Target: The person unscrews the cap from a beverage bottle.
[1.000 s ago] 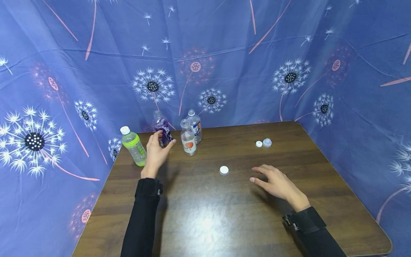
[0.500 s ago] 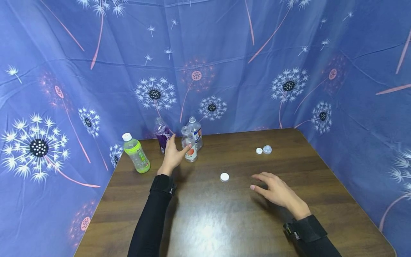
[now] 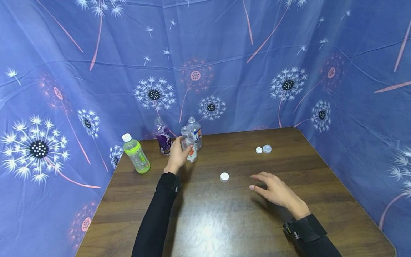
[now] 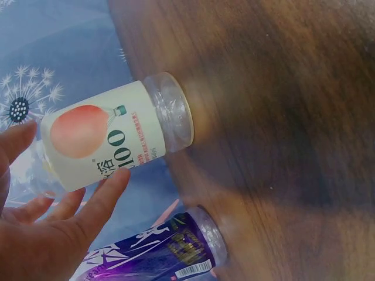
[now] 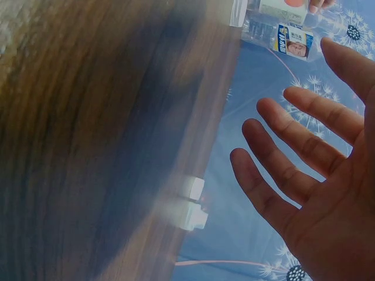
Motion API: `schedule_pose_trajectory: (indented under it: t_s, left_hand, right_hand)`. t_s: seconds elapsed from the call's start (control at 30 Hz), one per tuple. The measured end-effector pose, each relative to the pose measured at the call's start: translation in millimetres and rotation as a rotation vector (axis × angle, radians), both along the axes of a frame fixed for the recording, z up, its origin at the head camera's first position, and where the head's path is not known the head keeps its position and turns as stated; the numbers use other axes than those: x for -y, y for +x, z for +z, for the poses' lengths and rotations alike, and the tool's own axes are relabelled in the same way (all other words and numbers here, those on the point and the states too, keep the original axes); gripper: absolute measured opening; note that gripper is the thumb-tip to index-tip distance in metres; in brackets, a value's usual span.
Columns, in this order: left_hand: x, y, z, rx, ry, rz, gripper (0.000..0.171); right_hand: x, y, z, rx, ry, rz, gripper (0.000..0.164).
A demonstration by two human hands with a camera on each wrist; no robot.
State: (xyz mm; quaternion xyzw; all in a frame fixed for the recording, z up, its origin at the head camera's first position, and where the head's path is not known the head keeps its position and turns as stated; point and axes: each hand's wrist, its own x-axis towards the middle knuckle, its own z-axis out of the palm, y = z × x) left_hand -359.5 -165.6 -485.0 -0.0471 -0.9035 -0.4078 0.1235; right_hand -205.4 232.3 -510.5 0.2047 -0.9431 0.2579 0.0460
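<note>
Left hand shifted from purple bottle to clear bottle, now holding it; label reads "100". Right hand barely moved, fingers spread wide.

1. Clear bottle, pale label: "溶" and "100" in dark print; smaller red characters blur.
2. Purple bottle: "ream", plus a barcode.
3. Bottle with a blue-and-yellow label: lettering too small to read.

Fruit-label bottle — smooth plastic; tabletop — glossy wood
</note>
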Motion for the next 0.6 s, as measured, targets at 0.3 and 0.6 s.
schedule_pose_trajectory:
  t_s: [0.3, 0.6]
  left_hand:
    - [8, 20.7, 12.0, -0.015, -0.015, -0.063, 0.07]
    - [18, 60.7, 22.2, 0.007, -0.061, -0.175, 0.066]
  right_hand:
    - [6, -5.1, 1.6, 0.023, -0.006, 0.03, 0.056]
    - [25, -15.3, 3.9, 0.03, 0.08, 0.057, 0.055]
